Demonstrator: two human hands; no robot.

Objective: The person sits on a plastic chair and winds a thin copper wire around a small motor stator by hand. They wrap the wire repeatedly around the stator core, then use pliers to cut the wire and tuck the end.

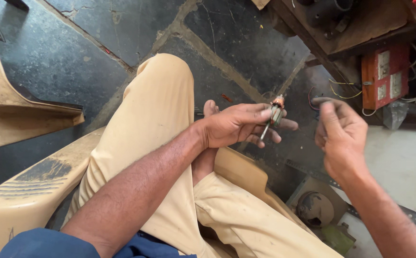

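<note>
My left hand (239, 125) grips a small motor armature (276, 112) with copper windings at its top and a thin steel shaft sticking out below, held upright between thumb and fingers above my knee. My right hand (340, 136) hovers a short way to the right of it, fingers loosely curled, thumb and fingertips pinched near a thin dark wire; whether it holds anything I cannot tell. I sit cross-legged in beige trousers (162, 124) on a tan plastic chair.
A red switchboard (384, 75) with white sockets and loose wires sits at upper right under a wooden bench (341, 33). Another tan plastic chair (7, 110) stands at left. Round metal motor parts (315, 209) lie on the floor at lower right, on dark stone slabs.
</note>
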